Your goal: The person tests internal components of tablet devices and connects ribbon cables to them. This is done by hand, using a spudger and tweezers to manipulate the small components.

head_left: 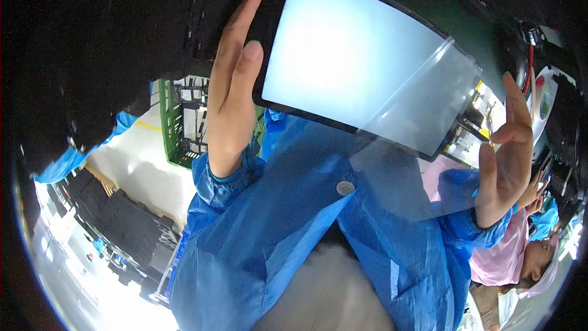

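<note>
Glowing display panel held up between two flat palms
Left hand (229, 92) and right hand (508, 159) press the display panel's (349, 55) edges, fingers straight and unclenched; clear film (422, 122) hangs off its right end.

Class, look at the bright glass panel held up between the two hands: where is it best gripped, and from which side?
Grip the panel by its dark short edges, from left and right, as the left hand and right hand do. It is thin, flat and wide, and a clear film is loose on its face, so keep palms off the face.
</note>
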The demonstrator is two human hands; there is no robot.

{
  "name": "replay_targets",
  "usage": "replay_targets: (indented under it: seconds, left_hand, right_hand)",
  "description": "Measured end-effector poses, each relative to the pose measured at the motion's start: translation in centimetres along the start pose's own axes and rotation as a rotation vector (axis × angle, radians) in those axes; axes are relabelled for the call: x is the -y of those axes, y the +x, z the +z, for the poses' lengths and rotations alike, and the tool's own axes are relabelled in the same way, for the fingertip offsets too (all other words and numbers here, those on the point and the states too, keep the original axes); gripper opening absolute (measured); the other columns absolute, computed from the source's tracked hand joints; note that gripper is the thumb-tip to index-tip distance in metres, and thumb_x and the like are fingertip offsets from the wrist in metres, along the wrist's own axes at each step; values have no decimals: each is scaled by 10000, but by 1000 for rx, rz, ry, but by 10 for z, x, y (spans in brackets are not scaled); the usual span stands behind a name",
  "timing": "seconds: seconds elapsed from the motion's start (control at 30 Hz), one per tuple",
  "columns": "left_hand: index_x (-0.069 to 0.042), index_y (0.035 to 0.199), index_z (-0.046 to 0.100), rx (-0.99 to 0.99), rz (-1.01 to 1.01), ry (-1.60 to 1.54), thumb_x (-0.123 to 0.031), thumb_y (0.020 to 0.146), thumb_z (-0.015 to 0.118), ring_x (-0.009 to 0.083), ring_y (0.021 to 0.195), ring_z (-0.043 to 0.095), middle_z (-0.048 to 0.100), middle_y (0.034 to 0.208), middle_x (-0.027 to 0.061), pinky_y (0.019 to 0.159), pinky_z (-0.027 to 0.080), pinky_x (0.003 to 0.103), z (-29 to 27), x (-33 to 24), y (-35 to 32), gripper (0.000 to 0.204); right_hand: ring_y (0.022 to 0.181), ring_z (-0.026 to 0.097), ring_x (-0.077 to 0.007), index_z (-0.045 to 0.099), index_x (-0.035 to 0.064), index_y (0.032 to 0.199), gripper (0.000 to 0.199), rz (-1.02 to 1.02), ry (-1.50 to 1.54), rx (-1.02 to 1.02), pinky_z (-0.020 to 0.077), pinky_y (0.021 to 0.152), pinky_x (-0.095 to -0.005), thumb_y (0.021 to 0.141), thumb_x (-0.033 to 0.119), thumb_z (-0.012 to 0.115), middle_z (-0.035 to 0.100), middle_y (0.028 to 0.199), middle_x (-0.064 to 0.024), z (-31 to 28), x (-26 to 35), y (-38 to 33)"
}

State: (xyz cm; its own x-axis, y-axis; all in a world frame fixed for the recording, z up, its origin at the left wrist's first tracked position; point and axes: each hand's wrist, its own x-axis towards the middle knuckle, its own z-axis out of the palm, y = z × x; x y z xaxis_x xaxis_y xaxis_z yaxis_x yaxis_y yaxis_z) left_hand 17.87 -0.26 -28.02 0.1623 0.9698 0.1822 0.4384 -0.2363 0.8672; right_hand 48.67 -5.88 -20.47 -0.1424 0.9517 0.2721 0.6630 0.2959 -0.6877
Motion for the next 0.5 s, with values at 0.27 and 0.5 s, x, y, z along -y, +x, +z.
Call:
replay_targets:
  seconds: [0.27,0.5]
  left_hand:
    - [-39,1118,600,304,200,174,-63,691,739,235,1050,618,681,1036,128,1015,350,411,-8,-72,-6,450]
    - [-84,961,652,-127,204,235,-28,788,653,217,888,636,669,996,53,824,470,339,3,-18,6,182]
  right_hand:
    - [1259,458,-330,591,65,940,260,-122,-213,117,246,1094,-463,700,-12,659,504,1316,-204,46,33,21]
    - [1001,599,-266,632,65,1016,225,80,-618,24,455,891,-388,791,57,646,619,1123,-105,30,4,22]
